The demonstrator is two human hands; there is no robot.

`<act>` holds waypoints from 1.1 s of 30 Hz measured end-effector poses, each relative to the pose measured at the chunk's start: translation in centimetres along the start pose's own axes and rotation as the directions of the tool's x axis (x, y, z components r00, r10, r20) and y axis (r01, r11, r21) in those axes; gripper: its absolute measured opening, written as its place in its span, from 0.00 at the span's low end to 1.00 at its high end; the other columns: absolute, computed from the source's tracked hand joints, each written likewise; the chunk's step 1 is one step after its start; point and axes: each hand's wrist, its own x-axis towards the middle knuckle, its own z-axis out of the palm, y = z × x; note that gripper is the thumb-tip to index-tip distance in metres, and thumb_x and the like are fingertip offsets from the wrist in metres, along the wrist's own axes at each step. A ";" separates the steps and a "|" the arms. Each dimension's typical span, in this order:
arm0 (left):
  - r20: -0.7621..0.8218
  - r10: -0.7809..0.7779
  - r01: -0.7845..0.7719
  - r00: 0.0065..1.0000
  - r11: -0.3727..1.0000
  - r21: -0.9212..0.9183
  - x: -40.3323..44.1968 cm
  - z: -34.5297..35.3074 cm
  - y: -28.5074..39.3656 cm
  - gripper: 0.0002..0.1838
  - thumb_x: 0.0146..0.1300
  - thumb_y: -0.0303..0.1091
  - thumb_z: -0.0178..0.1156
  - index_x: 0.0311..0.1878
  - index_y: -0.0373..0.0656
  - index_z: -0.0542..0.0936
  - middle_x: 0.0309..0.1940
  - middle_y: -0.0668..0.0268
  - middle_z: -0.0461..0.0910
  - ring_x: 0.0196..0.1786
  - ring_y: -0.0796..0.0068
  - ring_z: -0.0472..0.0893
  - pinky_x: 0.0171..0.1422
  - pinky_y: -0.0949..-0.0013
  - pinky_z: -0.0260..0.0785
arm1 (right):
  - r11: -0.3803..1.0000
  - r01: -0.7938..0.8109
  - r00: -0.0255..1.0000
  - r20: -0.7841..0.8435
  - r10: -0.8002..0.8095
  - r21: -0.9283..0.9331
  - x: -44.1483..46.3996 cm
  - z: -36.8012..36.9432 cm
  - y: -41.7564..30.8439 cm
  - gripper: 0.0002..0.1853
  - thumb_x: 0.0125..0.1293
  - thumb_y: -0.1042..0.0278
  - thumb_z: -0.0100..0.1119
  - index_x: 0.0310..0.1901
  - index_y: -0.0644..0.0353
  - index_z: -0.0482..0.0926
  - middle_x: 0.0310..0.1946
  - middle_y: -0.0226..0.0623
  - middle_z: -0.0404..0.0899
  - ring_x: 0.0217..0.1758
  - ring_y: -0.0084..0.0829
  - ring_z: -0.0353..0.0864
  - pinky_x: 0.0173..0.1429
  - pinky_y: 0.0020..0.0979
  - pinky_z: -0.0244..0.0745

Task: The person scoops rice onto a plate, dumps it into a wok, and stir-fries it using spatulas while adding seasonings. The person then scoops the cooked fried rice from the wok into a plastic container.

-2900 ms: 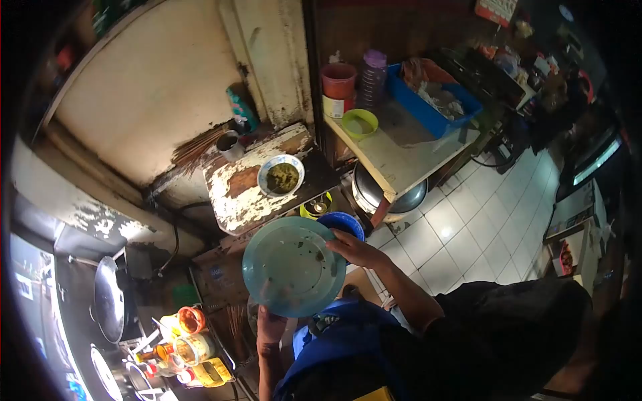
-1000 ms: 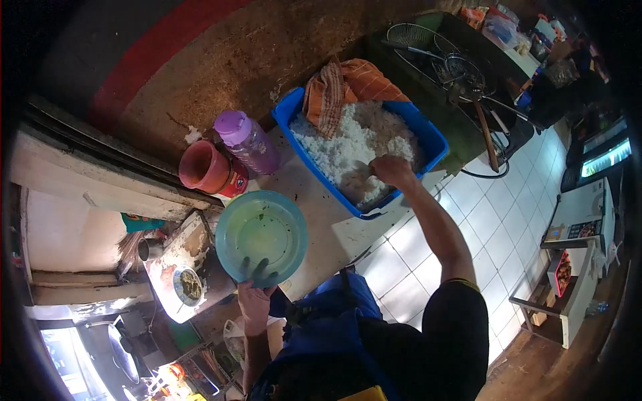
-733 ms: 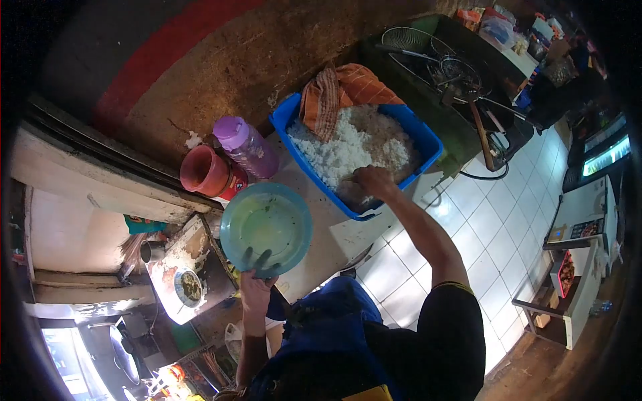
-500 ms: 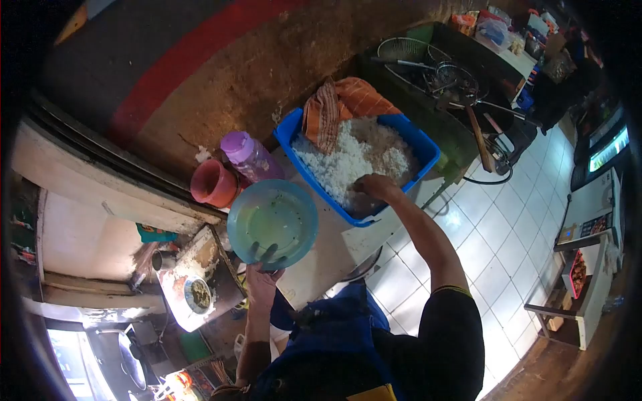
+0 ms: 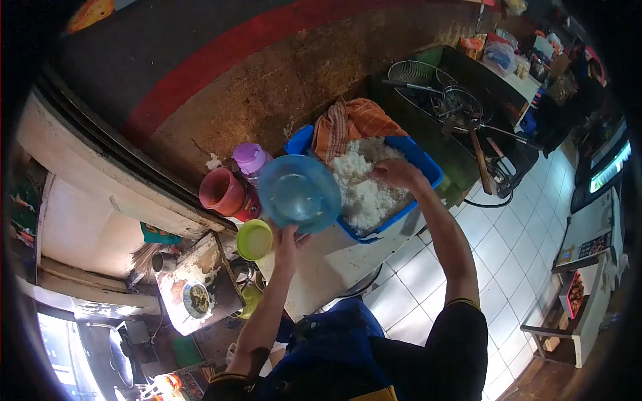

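Note:
My left hand (image 5: 289, 242) holds a translucent blue-green plastic bowl (image 5: 299, 194) by its near edge. The bowl is tilted and overlaps the left side of a blue tub (image 5: 428, 166). White rice (image 5: 361, 200) lies in the tub, and an orange striped cloth (image 5: 358, 123) covers its back left part. My right hand (image 5: 396, 174) is over the rice with its fingers bent together at the surface. Whether rice is between those fingers is too small to tell.
Left of the bowl stand a purple-lidded bottle (image 5: 251, 159), a red container (image 5: 223, 191) and a green bowl (image 5: 255, 239). Strainers (image 5: 461, 107) and a wooden-handled tool (image 5: 480, 160) lie behind right. A dish of food (image 5: 196, 299) sits on a worn board (image 5: 180, 287). A person in dark clothes (image 5: 568, 110) is far right.
The plastic bowl has moved from beside the tub to the tub's left edge, uncovering the green bowl. My right hand has shifted across the rice, away from the near edge.

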 end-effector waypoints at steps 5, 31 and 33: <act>0.140 -0.103 0.125 0.985 0.979 -0.161 3.2 4.9 -2.7 0.28 0.63 0.32 0.53 0.66 0.52 0.60 0.56 0.59 0.70 0.47 0.62 0.82 0.49 0.62 0.81 | 0.878 0.096 0.973 -0.144 -0.183 -0.469 -3.1 -0.3 -5.9 0.13 0.68 0.60 0.50 0.49 0.50 0.81 0.33 0.42 0.83 0.39 0.45 0.85 0.43 0.43 0.75; -0.023 -0.083 0.072 0.996 0.954 -0.291 -1.9 -6.6 -1.3 0.18 0.67 0.32 0.49 0.60 0.48 0.68 0.56 0.65 0.74 0.53 0.66 0.80 0.51 0.61 0.80 | 0.878 -0.021 0.989 0.139 -0.052 0.478 7.3 16.7 13.4 0.19 0.68 0.60 0.55 0.59 0.46 0.79 0.44 0.37 0.85 0.43 0.35 0.85 0.48 0.35 0.77; 0.000 -0.062 0.059 0.998 0.956 -0.286 -1.7 -6.6 -1.4 0.19 0.67 0.33 0.50 0.61 0.49 0.68 0.56 0.66 0.74 0.53 0.66 0.80 0.51 0.61 0.80 | 0.930 -0.091 0.984 0.178 0.028 0.357 4.3 11.7 8.0 0.19 0.67 0.62 0.56 0.60 0.46 0.78 0.45 0.37 0.85 0.42 0.31 0.84 0.47 0.33 0.77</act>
